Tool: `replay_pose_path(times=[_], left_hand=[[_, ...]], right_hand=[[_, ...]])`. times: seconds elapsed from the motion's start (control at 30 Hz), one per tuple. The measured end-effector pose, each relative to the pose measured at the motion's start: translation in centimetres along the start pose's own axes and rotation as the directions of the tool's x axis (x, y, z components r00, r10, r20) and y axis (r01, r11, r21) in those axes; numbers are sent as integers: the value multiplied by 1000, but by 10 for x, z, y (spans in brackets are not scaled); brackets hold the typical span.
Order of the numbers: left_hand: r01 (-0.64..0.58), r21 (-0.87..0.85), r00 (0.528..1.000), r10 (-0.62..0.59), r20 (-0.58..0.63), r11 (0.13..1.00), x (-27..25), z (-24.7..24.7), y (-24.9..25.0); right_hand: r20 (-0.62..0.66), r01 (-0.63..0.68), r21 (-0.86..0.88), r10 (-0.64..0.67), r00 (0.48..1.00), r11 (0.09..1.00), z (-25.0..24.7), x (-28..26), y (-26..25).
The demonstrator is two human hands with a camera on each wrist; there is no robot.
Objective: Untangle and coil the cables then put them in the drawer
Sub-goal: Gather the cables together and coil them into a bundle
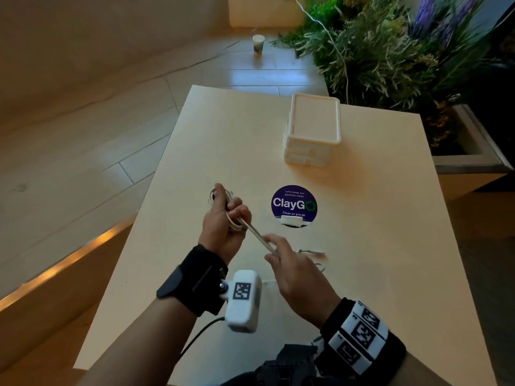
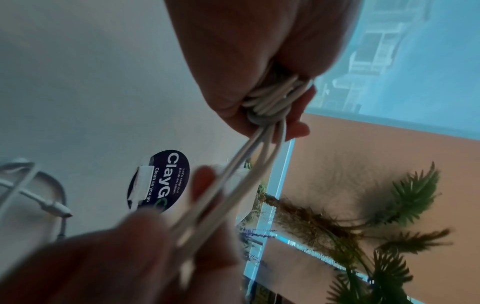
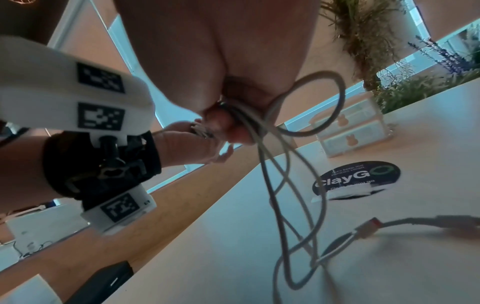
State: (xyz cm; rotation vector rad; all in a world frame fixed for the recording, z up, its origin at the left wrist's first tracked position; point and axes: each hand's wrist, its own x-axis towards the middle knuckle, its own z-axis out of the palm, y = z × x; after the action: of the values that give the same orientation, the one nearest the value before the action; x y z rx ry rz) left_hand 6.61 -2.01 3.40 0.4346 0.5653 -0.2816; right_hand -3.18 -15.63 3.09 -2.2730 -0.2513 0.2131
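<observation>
A coiled white cable (image 1: 223, 210) is gripped in the left hand (image 1: 223, 227) above the bench (image 1: 362, 246); its loose strands are pinched by the right hand (image 1: 295, 271). The drawer box (image 1: 313, 129) stands well apart.

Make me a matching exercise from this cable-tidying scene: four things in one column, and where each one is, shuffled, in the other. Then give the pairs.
Things
1. white cable coil
2. small drawer unit
3. ClayGo sticker
4. paper cup

Places
A. on the floor beyond the table
B. flat on the table's middle, round and purple
C. gripped in the left hand
D. at the table's far end, by the plants

Pairs: 1-C, 2-D, 3-B, 4-A. The right hand pinches the strands running from the coil.
</observation>
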Motion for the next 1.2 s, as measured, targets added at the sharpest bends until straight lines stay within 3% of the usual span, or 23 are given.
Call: replay_pose_path(times=[0.23,0.33,0.4,0.47,0.53,0.63,0.73,0.8,0.9,1.0,1.1,1.2], left_hand=[[132,0,986,-131,106,991,4,-17,9],[100,144,990,-113,85,985,5,-20,5],[59,391,995,-87,55,919,3,-18,-1],[52,599,993,-104,52,799,-3,-14,-10],[66,728,988,-146,47,683,-10,-10,-19],[128,804,960,-277,48,581,-18,-8,-26],[221,749,836,-516,183,624,-24,-9,-26],[202,775,784,-573,238,599,-27,-11,-20],[147,886,775,-608,173,440,-29,-13,-12],[182,918,783,-617,82,352,-27,-16,-8],[235,893,781,-621,62,384,-25,-22,-7],[283,858,796,-604,38,428,-22,-33,-2]], right_hand=[[219,81,-128,-52,974,988,-24,-16,15],[275,183,-171,-132,952,968,-42,-15,8],[295,303,-225,-232,927,926,-55,-9,-2],[274,411,-269,-340,900,871,-65,4,-12],[271,434,-225,-371,888,873,-71,20,-17],[266,353,-153,-305,914,923,-69,42,-18],[224,179,-133,-146,963,975,-64,56,-13],[202,99,-148,-68,977,984,-64,61,-10],[231,13,-140,20,973,990,-70,67,-5],[390,-79,6,71,918,997,-81,71,6],[528,-155,120,70,846,981,-93,73,22],[479,-148,77,93,873,986,-100,69,43]])
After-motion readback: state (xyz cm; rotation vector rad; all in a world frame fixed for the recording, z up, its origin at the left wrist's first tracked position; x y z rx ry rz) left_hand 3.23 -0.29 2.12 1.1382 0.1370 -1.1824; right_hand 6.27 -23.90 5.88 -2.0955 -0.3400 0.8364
